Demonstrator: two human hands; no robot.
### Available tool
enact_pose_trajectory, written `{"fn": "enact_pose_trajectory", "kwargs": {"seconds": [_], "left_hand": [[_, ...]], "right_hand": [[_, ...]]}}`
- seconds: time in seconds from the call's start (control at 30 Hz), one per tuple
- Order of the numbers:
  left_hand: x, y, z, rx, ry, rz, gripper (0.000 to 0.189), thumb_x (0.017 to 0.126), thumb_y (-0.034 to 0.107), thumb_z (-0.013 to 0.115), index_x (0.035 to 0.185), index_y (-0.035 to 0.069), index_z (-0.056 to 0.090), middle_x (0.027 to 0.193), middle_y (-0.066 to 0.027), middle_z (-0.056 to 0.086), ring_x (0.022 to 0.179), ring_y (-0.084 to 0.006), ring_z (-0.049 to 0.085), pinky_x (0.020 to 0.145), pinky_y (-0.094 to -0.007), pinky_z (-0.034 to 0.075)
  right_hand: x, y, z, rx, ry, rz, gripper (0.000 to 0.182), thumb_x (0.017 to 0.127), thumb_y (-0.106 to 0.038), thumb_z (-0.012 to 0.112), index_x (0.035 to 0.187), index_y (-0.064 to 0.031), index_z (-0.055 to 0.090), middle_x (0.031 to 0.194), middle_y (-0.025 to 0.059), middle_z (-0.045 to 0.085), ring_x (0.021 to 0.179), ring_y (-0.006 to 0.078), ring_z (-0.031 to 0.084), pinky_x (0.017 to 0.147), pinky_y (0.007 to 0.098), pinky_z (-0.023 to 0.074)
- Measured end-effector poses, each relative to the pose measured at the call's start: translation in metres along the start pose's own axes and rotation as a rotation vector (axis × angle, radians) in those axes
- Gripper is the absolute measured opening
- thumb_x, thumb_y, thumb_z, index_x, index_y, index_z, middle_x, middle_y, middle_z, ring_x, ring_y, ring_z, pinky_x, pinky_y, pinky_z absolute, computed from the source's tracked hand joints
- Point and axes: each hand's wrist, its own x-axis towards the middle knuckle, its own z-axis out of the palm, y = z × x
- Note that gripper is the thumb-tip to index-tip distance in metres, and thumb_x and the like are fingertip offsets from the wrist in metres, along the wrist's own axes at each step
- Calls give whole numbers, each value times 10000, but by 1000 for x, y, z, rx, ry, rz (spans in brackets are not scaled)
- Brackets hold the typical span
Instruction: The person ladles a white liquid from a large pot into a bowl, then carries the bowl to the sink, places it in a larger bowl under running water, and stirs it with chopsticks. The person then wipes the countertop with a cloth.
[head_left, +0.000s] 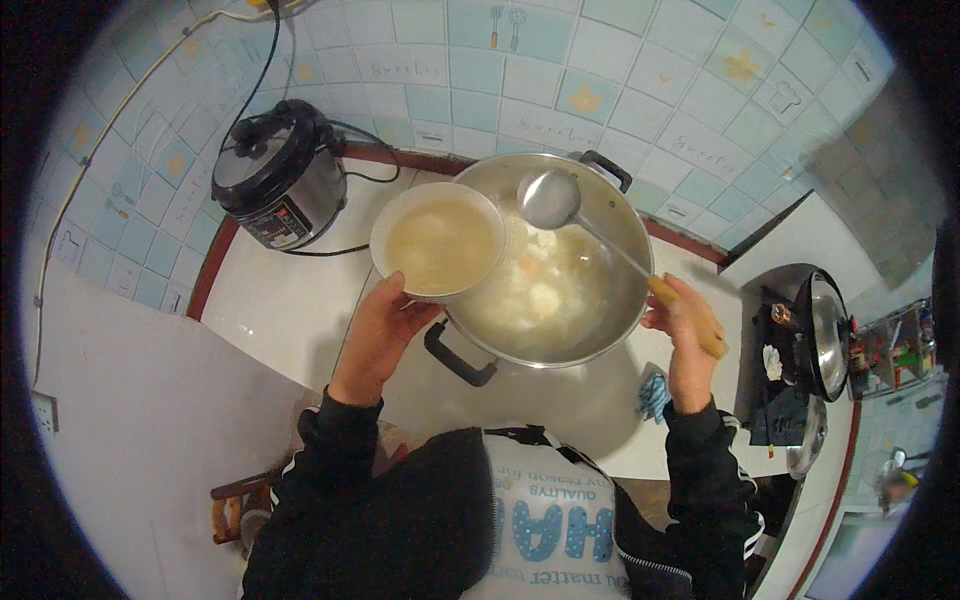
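Observation:
My left hand (379, 341) grips the near rim of a white bowl (439, 240), which holds a cloudy, pale yellow liquid. The bowl overlaps the left rim of a large two-handled metal pot (626, 225). In the pot is pale broth with several white chunks (544, 300) and an orange piece (529, 265). Between the fingers of my right hand (686, 319) is the wooden handle of a metal ladle (550, 199). Its bowl hangs over the far part of the pot; whether it touches the broth I cannot tell.
A black and silver electric pressure cooker (281, 176) stands back left, its cord trailing on the white countertop (255, 292). A crumpled blue cloth (654, 396) lies near my right wrist. Rightward are a gas stove (776, 405) and a lidded black wok (825, 334). The tiled wall (517, 97) rises behind.

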Motion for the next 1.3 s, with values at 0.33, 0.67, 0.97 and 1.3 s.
{"fn": "enact_pose_trajectory", "kwargs": {"seconds": [0.33,0.67,0.97,1.3], "left_hand": [[-10,5,-15,-81,61,64,461,911,322,483,1260,27,422,1162,-121,547,1046,-219,545,935,-368,442],[-13,8,-14,-75,107,57,472,900,314,505,1254,15,414,1157,-138,539,1029,-235,553,925,-372,457],[-14,6,-13,-76,84,42,464,908,311,493,1250,9,407,1150,-144,540,1031,-236,553,913,-364,470],[-18,-2,-9,-121,64,-3,439,912,292,488,1238,6,426,1144,-137,548,1026,-235,559,906,-353,473]], "right_hand": [[20,67,34,-488,-287,-384,309,768,-37,607,1074,5,584,880,147,611,768,221,607,689,287,473],[-1,48,33,32,-262,325,342,846,-169,591,1145,-3,574,947,98,644,713,117,587,633,248,509],[-31,49,12,248,-144,520,416,870,-239,545,1178,39,511,970,142,635,705,129,592,631,247,507],[-38,50,-6,346,-71,439,434,872,-270,526,1172,43,507,943,135,628,717,135,584,643,255,511]]}}
